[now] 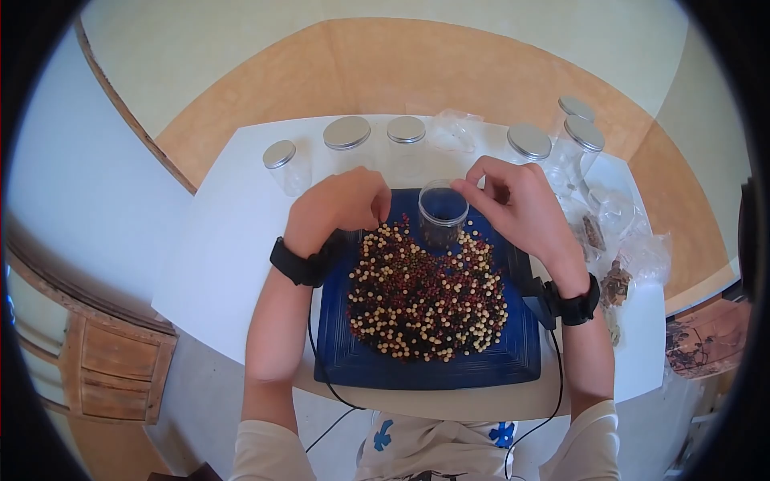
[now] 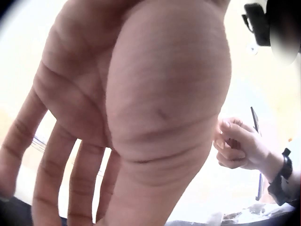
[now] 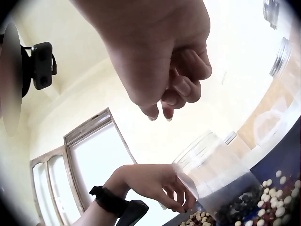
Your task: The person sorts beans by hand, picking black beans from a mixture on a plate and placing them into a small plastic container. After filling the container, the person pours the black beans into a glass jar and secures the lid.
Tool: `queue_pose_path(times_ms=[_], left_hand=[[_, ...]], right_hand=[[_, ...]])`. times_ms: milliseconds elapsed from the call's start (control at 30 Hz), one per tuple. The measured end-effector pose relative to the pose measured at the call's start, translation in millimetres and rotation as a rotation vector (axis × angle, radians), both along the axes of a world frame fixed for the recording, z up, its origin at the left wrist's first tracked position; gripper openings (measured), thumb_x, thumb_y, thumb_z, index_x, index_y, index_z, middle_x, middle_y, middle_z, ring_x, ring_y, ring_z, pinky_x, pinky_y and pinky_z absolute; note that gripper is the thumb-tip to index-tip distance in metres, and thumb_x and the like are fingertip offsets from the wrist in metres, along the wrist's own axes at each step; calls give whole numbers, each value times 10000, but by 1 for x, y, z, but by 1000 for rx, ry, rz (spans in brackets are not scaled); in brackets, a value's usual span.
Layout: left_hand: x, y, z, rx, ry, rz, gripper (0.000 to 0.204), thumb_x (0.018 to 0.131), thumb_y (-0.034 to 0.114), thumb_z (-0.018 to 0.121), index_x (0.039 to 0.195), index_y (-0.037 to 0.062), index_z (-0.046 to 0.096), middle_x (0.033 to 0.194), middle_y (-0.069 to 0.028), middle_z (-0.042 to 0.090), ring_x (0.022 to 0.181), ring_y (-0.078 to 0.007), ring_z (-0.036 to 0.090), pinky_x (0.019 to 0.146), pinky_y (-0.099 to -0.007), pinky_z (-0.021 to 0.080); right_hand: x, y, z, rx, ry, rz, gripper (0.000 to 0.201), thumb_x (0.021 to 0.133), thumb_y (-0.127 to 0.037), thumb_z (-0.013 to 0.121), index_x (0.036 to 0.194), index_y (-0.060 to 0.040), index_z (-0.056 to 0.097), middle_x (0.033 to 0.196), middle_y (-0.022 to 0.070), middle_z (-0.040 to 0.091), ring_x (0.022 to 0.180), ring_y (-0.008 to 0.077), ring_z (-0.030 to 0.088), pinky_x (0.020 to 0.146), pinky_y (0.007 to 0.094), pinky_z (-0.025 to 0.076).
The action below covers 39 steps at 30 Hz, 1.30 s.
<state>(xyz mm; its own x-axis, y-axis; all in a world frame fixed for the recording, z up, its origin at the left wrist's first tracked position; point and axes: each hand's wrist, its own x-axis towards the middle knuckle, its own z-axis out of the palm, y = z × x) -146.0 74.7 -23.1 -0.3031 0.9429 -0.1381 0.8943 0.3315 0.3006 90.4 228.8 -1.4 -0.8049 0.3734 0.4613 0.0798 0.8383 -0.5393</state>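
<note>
A clear, lidless jar stands among mixed beans on a blue tray; dark beans lie inside it. My left hand reaches down at the pile's upper left edge, its fingers fairly straight; whether a bean is at the fingertips is hidden. My right hand hangs by the jar's rim, fingers curled. In the right wrist view its thumb and index tips are slightly apart above the jar, with nothing visible between them.
Several silver-lidded jars stand along the white table's far edge, left and right. Crumpled clear bags lie at the right, one more at the back. Black cables run down from both wrists.
</note>
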Motion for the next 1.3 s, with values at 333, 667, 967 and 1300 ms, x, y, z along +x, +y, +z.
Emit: queue_pose_path(times_ms=[333, 667, 967, 1300], left_hand=[[11, -9, 41, 183, -319, -216, 185, 796, 41, 768, 980, 33, 748, 907, -61, 761, 810, -177, 723, 721, -304, 572], [28, 0, 48, 516, -289, -233, 93, 904, 74, 793, 985, 86, 751, 861, 8, 746, 735, -110, 684, 638, -274, 497], [33, 14, 35, 628, -211, -255, 31, 930, 82, 777, 953, 82, 756, 766, -21, 733, 607, -120, 633, 582, -271, 469], [35, 9, 39, 586, -166, -184, 44, 929, 83, 748, 965, 63, 734, 878, -10, 762, 686, -154, 634, 643, -305, 491]], right_hand=[[2, 2, 1, 9, -45, 48, 315, 983, -282, 770, 794, -46, 680, 525, 119, 508, 482, 325, 504, 514, 416, 382], [5, 4, 2, 32, -94, 78, 297, 973, -280, 776, 802, -51, 694, 533, 115, 546, 492, 317, 542, 517, 405, 383], [8, 8, 6, 15, -113, 69, 292, 980, -278, 772, 818, -45, 703, 529, 114, 544, 478, 297, 523, 517, 399, 381], [16, 26, -6, -13, -315, 145, 243, 960, -275, 776, 864, -51, 766, 604, 136, 645, 534, 297, 632, 565, 393, 483]])
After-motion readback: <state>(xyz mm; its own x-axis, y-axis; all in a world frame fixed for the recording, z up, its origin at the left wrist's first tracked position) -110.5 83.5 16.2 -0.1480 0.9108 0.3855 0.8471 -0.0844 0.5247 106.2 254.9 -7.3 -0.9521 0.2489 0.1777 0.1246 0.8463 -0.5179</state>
